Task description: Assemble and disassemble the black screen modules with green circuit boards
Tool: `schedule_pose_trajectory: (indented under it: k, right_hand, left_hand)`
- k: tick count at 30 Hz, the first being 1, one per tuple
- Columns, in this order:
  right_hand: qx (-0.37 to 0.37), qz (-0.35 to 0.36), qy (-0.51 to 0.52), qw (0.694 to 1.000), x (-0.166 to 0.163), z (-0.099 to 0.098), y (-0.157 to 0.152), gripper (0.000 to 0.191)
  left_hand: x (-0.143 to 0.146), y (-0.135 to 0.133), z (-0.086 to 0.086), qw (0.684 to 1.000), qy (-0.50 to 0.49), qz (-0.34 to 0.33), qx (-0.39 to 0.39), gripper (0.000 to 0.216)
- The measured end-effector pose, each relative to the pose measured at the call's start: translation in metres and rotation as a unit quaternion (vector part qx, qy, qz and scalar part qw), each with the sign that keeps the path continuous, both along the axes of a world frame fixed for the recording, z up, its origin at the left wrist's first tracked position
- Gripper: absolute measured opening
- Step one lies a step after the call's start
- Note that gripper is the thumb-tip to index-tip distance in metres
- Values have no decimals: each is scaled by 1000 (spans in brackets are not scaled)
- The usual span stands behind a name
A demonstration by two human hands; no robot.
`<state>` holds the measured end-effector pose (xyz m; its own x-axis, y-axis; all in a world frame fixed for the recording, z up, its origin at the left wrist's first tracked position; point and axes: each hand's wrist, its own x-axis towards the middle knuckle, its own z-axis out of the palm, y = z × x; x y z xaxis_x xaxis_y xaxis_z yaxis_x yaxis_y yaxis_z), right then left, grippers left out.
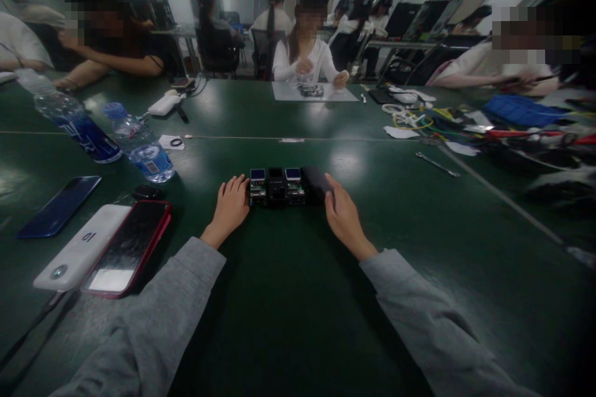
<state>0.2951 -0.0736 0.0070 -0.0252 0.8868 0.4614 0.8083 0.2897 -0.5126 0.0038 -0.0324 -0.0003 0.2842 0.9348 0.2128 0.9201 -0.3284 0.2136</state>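
Note:
A row of small electronic modules stands on the green table in front of me: a left circuit board with a small screen [257, 186], a black block [276, 187] and a right circuit board with a small screen [293, 186]. A dark flat rectangular piece [315, 185] stands at the row's right end. My left hand [231, 203] rests with fingers stretched out against the left end of the row. My right hand [342, 211] grips the dark piece's right edge, thumb on the near side. Its other fingers are partly hidden.
On the left are two water bottles [149, 158], a blue phone [60, 206], a white power bank [86, 245] and a red-cased phone [130, 248]. A wrench [437, 164] and tangled cables [414, 118] lie right. Across the table, a person [307, 56] works over a mat [284, 92].

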Motion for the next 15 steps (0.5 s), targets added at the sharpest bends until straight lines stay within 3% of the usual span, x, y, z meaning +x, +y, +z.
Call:
schedule_pose_trajectory:
  k: [7, 15]
  right_hand:
    - [9, 14, -60, 998, -2, 1, -2, 52]
    - [33, -36, 22, 999, 2, 1, 1, 42]
  left_hand:
    - [1, 0, -1, 1000, 0, 4, -2, 54]
    - [0, 0, -1, 1000, 3, 1, -3, 57]
